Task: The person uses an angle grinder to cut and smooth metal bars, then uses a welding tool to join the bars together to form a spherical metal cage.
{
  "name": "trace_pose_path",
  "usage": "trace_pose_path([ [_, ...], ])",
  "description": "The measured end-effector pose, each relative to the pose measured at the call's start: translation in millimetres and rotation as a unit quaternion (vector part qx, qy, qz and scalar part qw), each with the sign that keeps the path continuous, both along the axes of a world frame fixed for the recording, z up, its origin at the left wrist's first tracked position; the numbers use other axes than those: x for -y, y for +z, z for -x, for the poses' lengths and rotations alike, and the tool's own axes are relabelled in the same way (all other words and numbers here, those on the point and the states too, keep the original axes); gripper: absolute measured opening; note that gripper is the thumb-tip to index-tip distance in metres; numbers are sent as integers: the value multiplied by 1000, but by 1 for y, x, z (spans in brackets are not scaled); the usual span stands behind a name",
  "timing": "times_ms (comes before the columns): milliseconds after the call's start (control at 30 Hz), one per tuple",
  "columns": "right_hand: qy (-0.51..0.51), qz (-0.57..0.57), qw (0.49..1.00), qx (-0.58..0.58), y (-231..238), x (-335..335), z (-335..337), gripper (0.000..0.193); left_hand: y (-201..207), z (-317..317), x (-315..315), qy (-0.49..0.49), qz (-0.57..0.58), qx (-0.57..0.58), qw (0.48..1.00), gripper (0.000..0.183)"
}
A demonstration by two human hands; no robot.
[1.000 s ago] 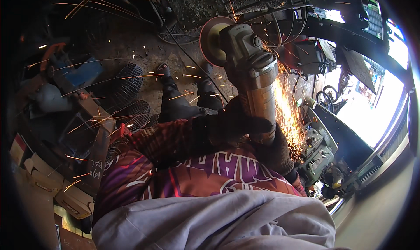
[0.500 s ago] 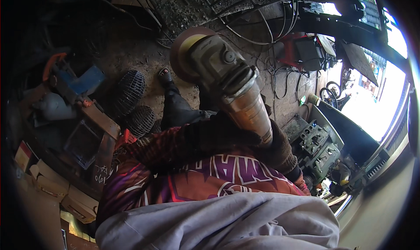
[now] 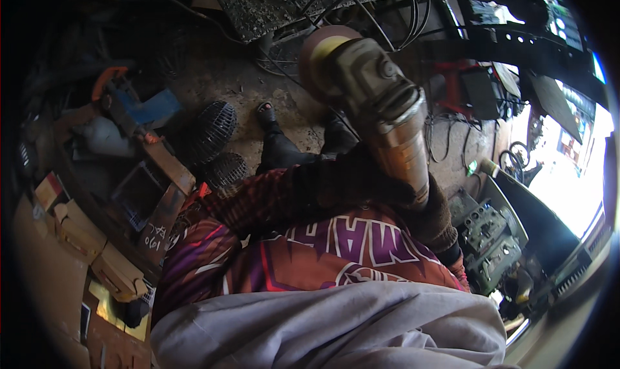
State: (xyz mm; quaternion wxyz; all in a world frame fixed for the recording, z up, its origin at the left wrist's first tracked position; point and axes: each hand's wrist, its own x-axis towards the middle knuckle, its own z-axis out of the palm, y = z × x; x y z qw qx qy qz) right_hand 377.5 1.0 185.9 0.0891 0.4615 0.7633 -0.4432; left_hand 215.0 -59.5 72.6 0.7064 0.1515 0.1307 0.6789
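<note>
An angle grinder [image 3: 371,84] with a grimy grey gear head and a worn orange-brown body is held up in front of my chest. Its round disc [image 3: 321,60], yellowish at the centre with a reddish-brown rim, points away from me. My left hand [image 3: 361,178], in a dark glove, reaches across and closes on the body from the left; deep shadow blurs its fingers. On the other side, my right hand [image 3: 438,217] wears a brown knitted glove and grips the rear end. The tool hides most of its fingers.
Two wire-cage objects [image 3: 216,123] stand on the floor near my feet. Leftward are a blue-and-orange metal frame [image 3: 145,107] and cardboard boxes [image 3: 81,233]. A greasy metal machine part [image 3: 487,230] sits at right. Loose cables [image 3: 445,133] and a dark speckled panel [image 3: 278,7] lie ahead.
The grinder has shifted to the right, with both hands still on it. The surroundings also sit farther right in the picture, as my head view has turned a little.
</note>
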Motion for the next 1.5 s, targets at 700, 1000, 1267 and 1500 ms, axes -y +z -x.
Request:
trace_pose_path([
  [700,29,63,995,-78,-48,-240,-154,62,27,-141,-211,95,105,-43,989,59],
  [1000,106,34,991,-73,-37,-278,-118,64,18,-120,-233,86,171,-61,980,48],
  [1267,125,54,991,-19,-28,-298,-76,67,-9,-120,-250,169,166,-30,971,50],
  [1500,155,69,985,41,-22,-318,-55,66,2,-108,-253,147,215,6,965,59],
])
